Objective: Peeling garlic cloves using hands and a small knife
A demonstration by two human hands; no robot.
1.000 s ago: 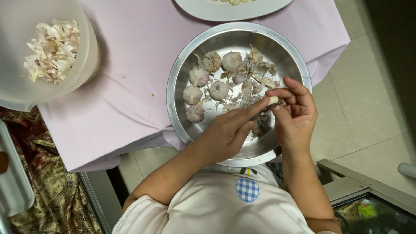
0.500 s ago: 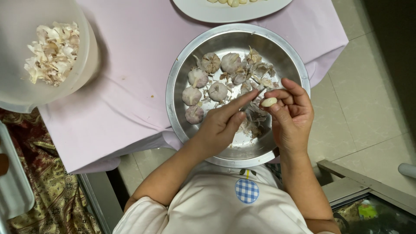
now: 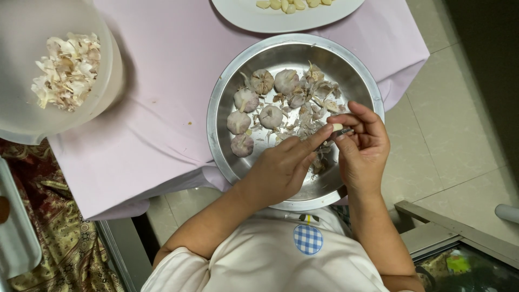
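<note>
Right hand (image 3: 363, 148) fingers pinching a garlic clove (image 3: 337, 127), left hand (image 3: 284, 167) fingers closed on a small blade at the clove, both over steel bowl (image 3: 227, 92) at its 4 o'clock, garlic bulbs (image 3: 270, 115) at 10 o'clock, peel tub (image 3: 102, 48) further at 9 o'clock on pink tabletop (image 3: 162, 108).

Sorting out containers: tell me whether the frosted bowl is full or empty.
Partly full: the frosted bowl holds a heap of garlic skins.

Both hands meet over a steel bowl (image 3: 227, 97) of garlic bulbs (image 3: 270, 116); the left hand (image 3: 281, 170) touches a clove (image 3: 337, 127) pinched by the right hand (image 3: 365, 146). Peels fill a plastic tub (image 3: 102, 32) nearby.
</note>
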